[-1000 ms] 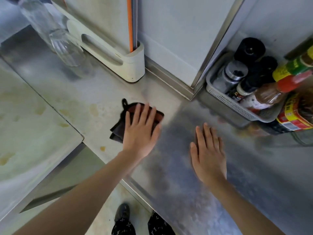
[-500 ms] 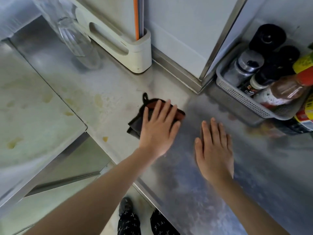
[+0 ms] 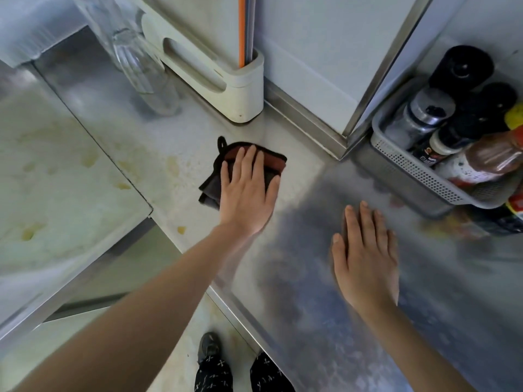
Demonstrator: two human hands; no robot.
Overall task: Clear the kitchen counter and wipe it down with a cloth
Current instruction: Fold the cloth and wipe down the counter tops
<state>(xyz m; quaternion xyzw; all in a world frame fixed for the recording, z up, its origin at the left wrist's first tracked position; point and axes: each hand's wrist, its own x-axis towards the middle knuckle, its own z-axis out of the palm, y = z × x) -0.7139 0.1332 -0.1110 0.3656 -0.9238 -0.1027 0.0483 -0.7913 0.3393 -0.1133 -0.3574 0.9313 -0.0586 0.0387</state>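
A dark brown and red cloth (image 3: 273, 161) with a hanging loop lies folded on the steel counter (image 3: 311, 292), near the back corner. My left hand (image 3: 246, 190) presses flat on the cloth with the fingers spread, covering most of it. My right hand (image 3: 365, 261) rests palm down on the bare counter to the right, holding nothing. Yellowish stains (image 3: 172, 165) mark the counter just left of the cloth.
A white perforated basket (image 3: 410, 171) of sauce bottles and shakers stands at the back right. A white holder (image 3: 215, 80) and clear glasses (image 3: 141, 66) stand along the back wall. A stained lower surface (image 3: 56, 171) adjoins on the left. The counter's front edge runs diagonally below my left forearm.
My left hand has slid the cloth away from me, closer to the white holder and the back wall. My right hand has stayed flat on the counter.
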